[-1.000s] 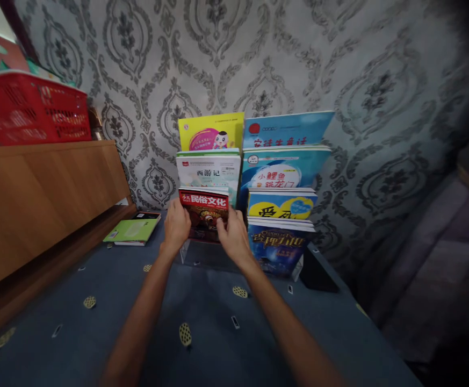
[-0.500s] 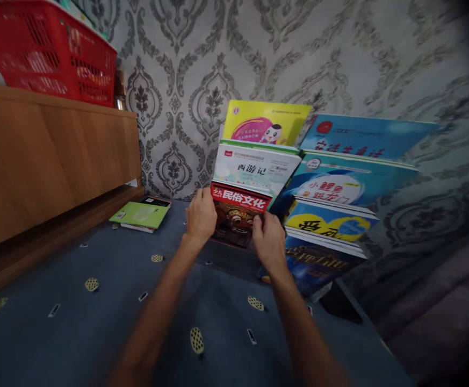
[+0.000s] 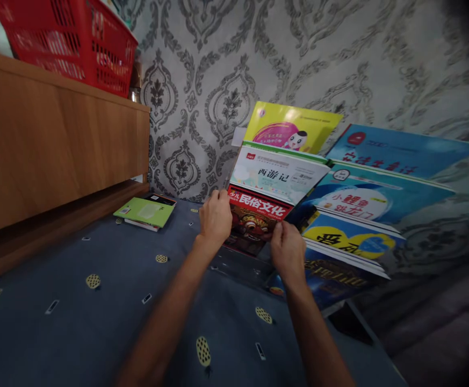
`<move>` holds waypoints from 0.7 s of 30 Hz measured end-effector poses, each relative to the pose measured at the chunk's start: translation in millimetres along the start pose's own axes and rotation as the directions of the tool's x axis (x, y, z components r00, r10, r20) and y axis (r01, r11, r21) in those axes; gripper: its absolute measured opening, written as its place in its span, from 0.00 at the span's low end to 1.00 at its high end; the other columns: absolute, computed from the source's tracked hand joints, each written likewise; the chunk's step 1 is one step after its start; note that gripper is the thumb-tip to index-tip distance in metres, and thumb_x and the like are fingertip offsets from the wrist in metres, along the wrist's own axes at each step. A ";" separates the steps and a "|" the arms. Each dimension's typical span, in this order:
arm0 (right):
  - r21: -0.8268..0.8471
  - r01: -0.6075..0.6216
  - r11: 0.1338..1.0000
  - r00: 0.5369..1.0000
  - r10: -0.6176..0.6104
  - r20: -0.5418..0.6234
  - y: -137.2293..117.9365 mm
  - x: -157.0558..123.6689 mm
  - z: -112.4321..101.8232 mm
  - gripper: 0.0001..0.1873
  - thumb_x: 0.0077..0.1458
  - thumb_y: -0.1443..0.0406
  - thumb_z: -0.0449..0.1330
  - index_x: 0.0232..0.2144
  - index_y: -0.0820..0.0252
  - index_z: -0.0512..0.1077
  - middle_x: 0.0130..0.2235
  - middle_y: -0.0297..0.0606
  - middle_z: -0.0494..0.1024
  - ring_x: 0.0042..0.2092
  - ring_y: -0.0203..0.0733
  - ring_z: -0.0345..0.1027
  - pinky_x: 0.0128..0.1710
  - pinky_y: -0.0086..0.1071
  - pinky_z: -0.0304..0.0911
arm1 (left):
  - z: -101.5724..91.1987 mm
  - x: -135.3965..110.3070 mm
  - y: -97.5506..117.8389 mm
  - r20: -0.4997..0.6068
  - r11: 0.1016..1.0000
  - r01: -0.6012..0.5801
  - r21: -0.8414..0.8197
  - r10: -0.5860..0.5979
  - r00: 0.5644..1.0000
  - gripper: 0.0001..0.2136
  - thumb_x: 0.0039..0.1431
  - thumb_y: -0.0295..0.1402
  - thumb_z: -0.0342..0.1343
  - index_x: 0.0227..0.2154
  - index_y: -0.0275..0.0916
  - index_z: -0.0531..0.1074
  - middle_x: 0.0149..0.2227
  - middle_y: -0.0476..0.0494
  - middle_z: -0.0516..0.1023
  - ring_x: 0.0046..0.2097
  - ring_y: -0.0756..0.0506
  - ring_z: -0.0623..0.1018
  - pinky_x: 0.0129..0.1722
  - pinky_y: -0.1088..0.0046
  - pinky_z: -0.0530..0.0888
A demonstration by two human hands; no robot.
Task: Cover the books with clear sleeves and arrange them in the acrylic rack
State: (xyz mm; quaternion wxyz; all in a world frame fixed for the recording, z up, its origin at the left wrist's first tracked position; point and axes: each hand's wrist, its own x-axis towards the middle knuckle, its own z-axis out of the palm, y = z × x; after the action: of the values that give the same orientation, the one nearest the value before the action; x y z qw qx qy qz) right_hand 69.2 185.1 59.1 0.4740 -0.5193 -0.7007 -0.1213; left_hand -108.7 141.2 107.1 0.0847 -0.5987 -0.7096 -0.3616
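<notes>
A red and dark book (image 3: 254,217) with a mask on its cover leans back, gripped at its side edges by both hands. My left hand (image 3: 216,217) is closed on its left edge, and my right hand (image 3: 288,250) pinches the right one. Behind it rise a white book (image 3: 272,173) and a yellow book (image 3: 294,126) in tiers. To the right stands another column: a blue book (image 3: 395,150), a teal book (image 3: 363,196), a yellow and blue book (image 3: 347,236) and a dark blue book (image 3: 334,274). The lower front looks like a clear rack, partly hidden.
A green book (image 3: 145,210) lies on top of others on the blue patterned cloth (image 3: 117,333) at left. A wooden cabinet (image 3: 65,140) carries a red basket (image 3: 73,48). Patterned wallpaper (image 3: 202,80) backs the books. A dark flat object (image 3: 351,322) lies at right.
The view has shifted, so the books and both hands appear farther right. Both hands stay on the edges of the red and dark book, which looks little moved among the others.
</notes>
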 end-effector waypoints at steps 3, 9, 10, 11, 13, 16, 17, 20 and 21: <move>-0.012 0.005 1.000 1.000 -0.004 0.004 1.1 0.3 0.5 0.14 0.63 0.62 0.44 0.25 0.54 0.61 0.27 0.42 0.71 0.32 0.47 0.65 0.33 0.36 0.56 | -2.3 -0.2 -2.1 0.005 0.999 -0.008 -0.034 0.009 1.000 0.16 0.73 0.29 0.38 0.49 0.39 0.71 0.49 0.40 0.77 0.47 0.43 0.79 0.42 0.70 0.71; -0.018 0.003 1.000 1.000 -0.003 -0.006 0.2 0.5 -0.1 0.14 0.61 0.62 0.44 0.24 0.53 0.60 0.26 0.42 0.70 0.30 0.47 0.64 0.32 0.37 0.56 | -3.8 0.8 -6.8 -0.003 0.995 -0.028 -0.093 0.028 1.000 0.15 0.73 0.30 0.39 0.48 0.39 0.72 0.48 0.39 0.77 0.47 0.43 0.79 0.42 0.70 0.71; -0.018 0.004 1.000 1.000 -0.004 -0.011 0.0 0.4 -0.2 0.14 0.61 0.62 0.44 0.24 0.52 0.60 0.26 0.42 0.70 0.30 0.47 0.64 0.32 0.37 0.56 | -3.5 0.9 -7.4 -0.006 0.994 -0.032 -0.101 0.032 0.999 0.15 0.73 0.31 0.39 0.48 0.39 0.72 0.48 0.39 0.78 0.47 0.43 0.79 0.42 0.69 0.71; -0.016 0.005 1.000 1.000 -0.005 -0.015 -0.1 0.4 -0.3 0.14 0.61 0.62 0.44 0.24 0.52 0.60 0.26 0.42 0.70 0.30 0.47 0.64 0.32 0.37 0.56 | -3.2 1.1 -7.9 -0.008 0.994 -0.035 -0.107 0.035 0.999 0.15 0.73 0.31 0.39 0.48 0.40 0.73 0.48 0.39 0.78 0.46 0.43 0.79 0.42 0.69 0.71; -0.012 0.004 1.000 1.000 -0.004 -0.015 -0.1 0.4 -0.3 0.14 0.62 0.62 0.44 0.24 0.53 0.61 0.26 0.42 0.70 0.30 0.47 0.64 0.32 0.37 0.57 | -2.7 1.4 -8.5 -0.009 0.993 -0.039 -0.113 0.038 0.999 0.15 0.73 0.30 0.40 0.47 0.40 0.73 0.47 0.39 0.78 0.46 0.42 0.79 0.42 0.68 0.71; -0.011 -0.007 1.000 1.000 0.007 0.000 0.3 0.6 0.0 0.15 0.62 0.62 0.44 0.24 0.53 0.62 0.26 0.43 0.71 0.31 0.48 0.65 0.32 0.38 0.57 | -2.2 1.9 -8.6 -0.004 0.993 -0.036 -0.111 0.036 0.999 0.15 0.73 0.30 0.40 0.48 0.40 0.73 0.47 0.39 0.78 0.46 0.42 0.79 0.43 0.69 0.71; -0.011 -0.008 1.000 1.000 0.008 0.003 0.4 0.6 0.2 0.15 0.62 0.62 0.44 0.24 0.53 0.62 0.27 0.43 0.71 0.31 0.48 0.65 0.33 0.38 0.57 | -2.3 2.0 -8.3 -0.003 0.993 -0.033 -0.109 0.033 0.999 0.16 0.73 0.30 0.39 0.48 0.40 0.73 0.47 0.39 0.78 0.46 0.42 0.79 0.43 0.69 0.71; -0.002 -0.002 1.000 1.000 0.002 -0.005 0.4 0.3 1.3 0.15 0.62 0.62 0.44 0.24 0.53 0.62 0.26 0.43 0.71 0.32 0.48 0.65 0.33 0.38 0.57 | -2.9 2.2 -7.1 -0.001 0.995 -0.023 -0.098 0.023 1.000 0.16 0.73 0.30 0.39 0.47 0.39 0.74 0.46 0.39 0.78 0.46 0.42 0.79 0.43 0.69 0.71; 0.001 -0.001 1.000 1.000 0.001 -0.011 0.3 0.1 1.6 0.15 0.63 0.62 0.44 0.24 0.53 0.61 0.26 0.42 0.70 0.32 0.48 0.65 0.33 0.37 0.57 | -3.2 2.3 -6.6 -0.002 0.995 -0.020 -0.093 0.020 1.000 0.17 0.73 0.30 0.39 0.47 0.39 0.74 0.46 0.39 0.78 0.46 0.43 0.79 0.43 0.69 0.71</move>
State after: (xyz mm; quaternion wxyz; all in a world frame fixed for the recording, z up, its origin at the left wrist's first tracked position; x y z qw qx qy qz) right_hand 68.6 186.4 58.2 0.4783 -0.5185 -0.6979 -0.1235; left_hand -116.4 140.9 107.9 0.0608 -0.6090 -0.6859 -0.3937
